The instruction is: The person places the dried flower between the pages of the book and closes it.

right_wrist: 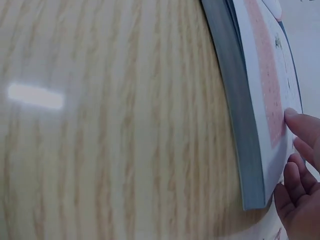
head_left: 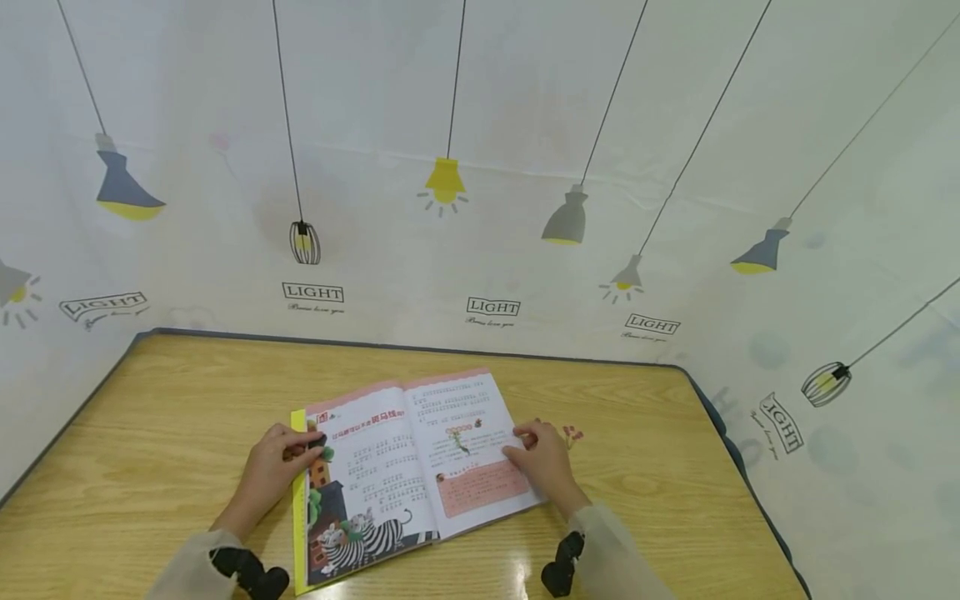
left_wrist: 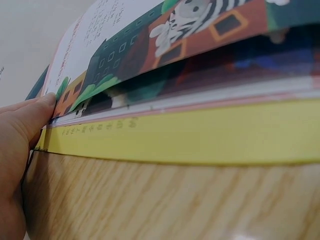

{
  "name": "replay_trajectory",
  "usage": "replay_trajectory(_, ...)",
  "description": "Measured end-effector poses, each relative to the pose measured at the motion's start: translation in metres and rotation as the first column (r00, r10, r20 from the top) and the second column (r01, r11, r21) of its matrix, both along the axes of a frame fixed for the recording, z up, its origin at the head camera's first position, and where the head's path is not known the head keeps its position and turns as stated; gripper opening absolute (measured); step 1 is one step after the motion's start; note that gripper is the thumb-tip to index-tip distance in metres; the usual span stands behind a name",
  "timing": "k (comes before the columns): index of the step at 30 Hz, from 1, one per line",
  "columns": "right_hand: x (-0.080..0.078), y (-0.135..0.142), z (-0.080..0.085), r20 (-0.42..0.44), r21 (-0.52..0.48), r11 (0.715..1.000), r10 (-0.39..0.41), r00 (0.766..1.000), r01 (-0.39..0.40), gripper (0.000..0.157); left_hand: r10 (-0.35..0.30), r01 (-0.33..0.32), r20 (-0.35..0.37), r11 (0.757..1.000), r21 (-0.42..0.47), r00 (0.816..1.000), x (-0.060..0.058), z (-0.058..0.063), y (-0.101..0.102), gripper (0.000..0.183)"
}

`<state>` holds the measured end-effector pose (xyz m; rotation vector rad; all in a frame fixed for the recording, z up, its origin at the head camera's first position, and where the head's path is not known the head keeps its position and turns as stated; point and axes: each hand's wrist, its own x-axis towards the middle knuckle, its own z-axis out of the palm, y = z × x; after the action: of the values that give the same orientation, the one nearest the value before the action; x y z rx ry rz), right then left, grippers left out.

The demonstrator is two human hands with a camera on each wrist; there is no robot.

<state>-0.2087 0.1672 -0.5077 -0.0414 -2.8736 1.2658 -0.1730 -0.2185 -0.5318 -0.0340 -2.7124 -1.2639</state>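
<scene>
An open picture book [head_left: 386, 467] lies on the wooden table, printed with Chinese text. Zebras and buildings fill the lower left page, and a pink text box sits low on the right page. My left hand [head_left: 268, 471] pinches the left edge, its thumb on the page. In the left wrist view, the top leaf bows up from the pages beneath, above a yellow cover strip [left_wrist: 175, 137]. My right hand [head_left: 549, 465] grips the right edge, thumb on the page and other fingers curled by the side. The thick page block [right_wrist: 235, 115] shows in the right wrist view.
The wooden table [head_left: 645, 500] extends around the book on all sides. Behind and beside it hangs a pale cloth [head_left: 375, 100] printed with lamps and "LIGHT" labels. A small red flower print [head_left: 572, 434] shows by my right hand. Black bands [head_left: 251, 573] circle both wrists.
</scene>
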Motion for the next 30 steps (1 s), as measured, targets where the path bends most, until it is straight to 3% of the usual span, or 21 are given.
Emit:
replay_trajectory(15,0.0041,0.0025,-0.0030,-0.037,-0.033,0.999,-0.035,0.999,0.034,0.036,0.002,-0.002,0.007,1.000,-0.002,1.000,0.0008,0.0002,0.0005,0.030)
replay_trajectory(26,0.0061,0.0028,-0.0055,-0.127,-0.004,1.000,-0.026,0.992,0.025,0.035,-0.002,0.002,-0.001,1.000,0.000,1.000,0.0001,-0.0013,0.0003,0.030)
replay_trajectory(30,0.0062,0.0026,-0.0066,-0.131,-0.044,0.998,-0.044,0.990,0.038,0.033,-0.004,0.004,0.000,1.000,0.006,1.000,0.0004,-0.0019,-0.0001,0.031)
